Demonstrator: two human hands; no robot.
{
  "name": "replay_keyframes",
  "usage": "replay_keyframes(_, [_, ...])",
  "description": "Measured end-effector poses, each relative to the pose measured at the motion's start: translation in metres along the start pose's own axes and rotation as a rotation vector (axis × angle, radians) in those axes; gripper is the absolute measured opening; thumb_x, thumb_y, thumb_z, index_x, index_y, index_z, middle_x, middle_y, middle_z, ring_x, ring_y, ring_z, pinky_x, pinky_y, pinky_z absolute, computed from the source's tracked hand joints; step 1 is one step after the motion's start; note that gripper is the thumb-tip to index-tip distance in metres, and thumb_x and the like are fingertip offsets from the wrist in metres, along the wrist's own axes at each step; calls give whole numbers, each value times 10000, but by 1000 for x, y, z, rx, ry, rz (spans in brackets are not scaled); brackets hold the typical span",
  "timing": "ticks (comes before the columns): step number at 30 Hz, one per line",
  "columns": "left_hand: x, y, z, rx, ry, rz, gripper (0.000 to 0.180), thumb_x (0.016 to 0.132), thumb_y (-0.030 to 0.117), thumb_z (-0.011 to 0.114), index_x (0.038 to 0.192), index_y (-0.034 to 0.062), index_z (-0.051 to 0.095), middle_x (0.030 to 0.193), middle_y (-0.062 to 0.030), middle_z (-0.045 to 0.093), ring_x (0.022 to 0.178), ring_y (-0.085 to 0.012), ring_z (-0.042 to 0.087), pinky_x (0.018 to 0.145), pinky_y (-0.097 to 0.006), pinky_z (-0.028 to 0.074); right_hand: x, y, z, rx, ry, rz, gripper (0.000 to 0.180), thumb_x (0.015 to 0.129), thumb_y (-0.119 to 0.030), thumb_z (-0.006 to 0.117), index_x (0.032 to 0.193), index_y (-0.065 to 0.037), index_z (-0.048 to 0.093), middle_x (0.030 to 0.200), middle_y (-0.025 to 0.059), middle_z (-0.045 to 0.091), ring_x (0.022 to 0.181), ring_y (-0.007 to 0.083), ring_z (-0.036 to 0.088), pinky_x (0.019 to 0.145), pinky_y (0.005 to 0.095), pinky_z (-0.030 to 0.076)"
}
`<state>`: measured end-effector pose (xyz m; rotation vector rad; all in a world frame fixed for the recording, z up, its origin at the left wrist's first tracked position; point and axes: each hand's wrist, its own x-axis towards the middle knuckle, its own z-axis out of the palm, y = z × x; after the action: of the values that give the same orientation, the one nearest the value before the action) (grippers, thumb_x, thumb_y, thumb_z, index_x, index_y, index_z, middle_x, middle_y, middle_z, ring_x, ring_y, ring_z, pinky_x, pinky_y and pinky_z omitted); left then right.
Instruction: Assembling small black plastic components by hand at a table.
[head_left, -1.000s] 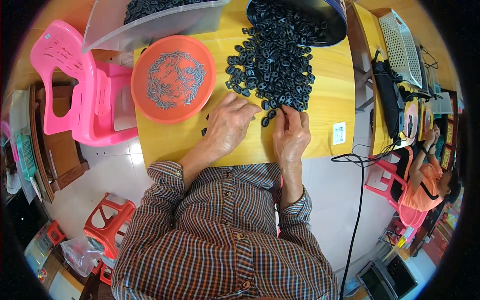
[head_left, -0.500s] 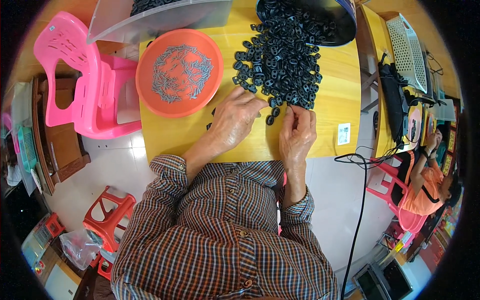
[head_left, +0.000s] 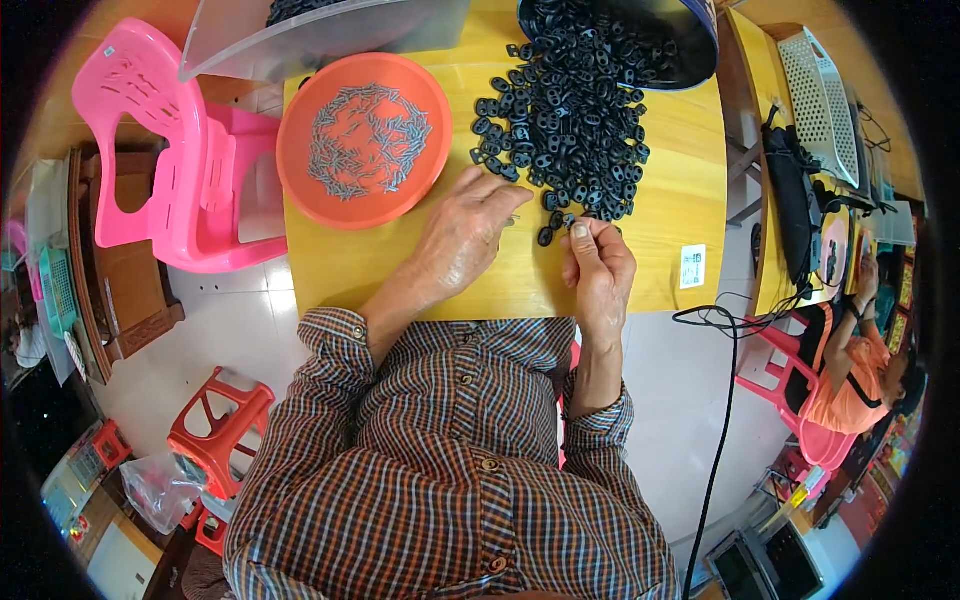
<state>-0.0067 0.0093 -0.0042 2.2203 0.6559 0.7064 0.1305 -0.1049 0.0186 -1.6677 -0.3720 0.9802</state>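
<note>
A heap of small black oval plastic pieces with two holes spills across the yellow table from a round dark container. My right hand is closed at the heap's near edge, pinching one black two-holed piece between thumb and fingers. To its left, my left hand is closed, fingertips pressed together; a small grey tip beneath them looks like a screw. An orange-red bowl of grey screws stands left of that hand. Loose black pieces lie between my hands.
A clear plastic bin with black contents stands at the far left of the table. Beyond it is a pink chair. A black cable hangs on the right. A person in orange sits at another table.
My right hand has turned and drawn slightly back from the heap, lifting one black piece in its pinch. My left hand stays nearly in place.
</note>
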Motion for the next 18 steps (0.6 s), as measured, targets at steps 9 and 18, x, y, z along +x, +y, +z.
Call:
replay_keyframes(9, [-2,13,-2,-488,-51,-135,286,764,-77,606,1031,18,639,886,-82,628,825,-189,604,717,-295,497,-4,4,0,375,-258,179,181,938,-191,549,882,-22,584,713,7,572,488,48,415,443,175,315])
replay_keyframes(18, [-8,4,-16,-617,-120,-30,231,768,-27,676,996,3,650,904,-79,635,828,-168,617,705,-273,506,-13,7,5,545,-436,294,167,926,-165,562,864,-11,584,700,29,566,462,53,410,409,180,295])
